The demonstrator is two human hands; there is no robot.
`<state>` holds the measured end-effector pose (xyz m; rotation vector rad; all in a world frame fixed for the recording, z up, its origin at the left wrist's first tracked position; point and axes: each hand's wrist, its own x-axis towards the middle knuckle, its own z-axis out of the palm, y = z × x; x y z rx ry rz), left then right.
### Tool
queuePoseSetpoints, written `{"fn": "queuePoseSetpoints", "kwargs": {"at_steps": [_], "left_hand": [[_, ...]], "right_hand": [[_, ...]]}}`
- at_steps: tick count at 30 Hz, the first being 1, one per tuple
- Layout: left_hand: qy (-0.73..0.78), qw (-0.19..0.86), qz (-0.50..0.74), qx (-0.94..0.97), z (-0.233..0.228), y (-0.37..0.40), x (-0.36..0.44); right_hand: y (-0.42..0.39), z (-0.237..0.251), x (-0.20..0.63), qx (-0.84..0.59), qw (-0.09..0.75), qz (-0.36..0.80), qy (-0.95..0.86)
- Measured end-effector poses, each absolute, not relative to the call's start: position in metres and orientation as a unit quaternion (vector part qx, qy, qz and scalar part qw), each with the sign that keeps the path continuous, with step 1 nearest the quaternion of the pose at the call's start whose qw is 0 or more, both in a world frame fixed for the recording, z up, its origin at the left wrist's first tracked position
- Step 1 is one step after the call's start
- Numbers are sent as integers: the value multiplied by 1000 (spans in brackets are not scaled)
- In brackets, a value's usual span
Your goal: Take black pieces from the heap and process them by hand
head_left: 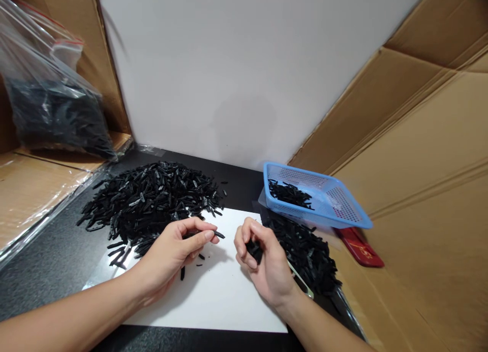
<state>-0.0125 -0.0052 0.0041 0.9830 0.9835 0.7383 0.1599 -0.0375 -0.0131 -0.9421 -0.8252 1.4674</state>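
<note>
Both hands are over the white sheet (213, 296) now. The left hand (173, 253) pinches one thin black strip (218, 234) between thumb and fingertips, just off the edge of the big pile (152, 202). The right hand (263, 263) is curled shut around a small clutch of strips (253, 249), held just above the sheet. A second heap (308, 255) lies right beside that hand, under the blue basket (343, 210), which has some strips inside. A bag (49, 108) of strips sits far left.
</note>
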Motion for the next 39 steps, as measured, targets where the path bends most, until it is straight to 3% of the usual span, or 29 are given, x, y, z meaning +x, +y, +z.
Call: {"fn": "queuePoseSetpoints", "kwargs": {"at_steps": [8,12,22,39], "left_hand": [[444,693,330,462,7,-7,-13],[434,697,326,468,6,-7,-13],[411,770,312,377,14,-9,-12],[385,749,309,443,8,-9,-9]], "right_hand": [[-43,-15,158,-526,500,339,-598],[-45,-15,159,-524,497,287,-630],[-39,-14,161,-527,566,409,-485],[-38,-14,157,-451,587,573,-350]]}}
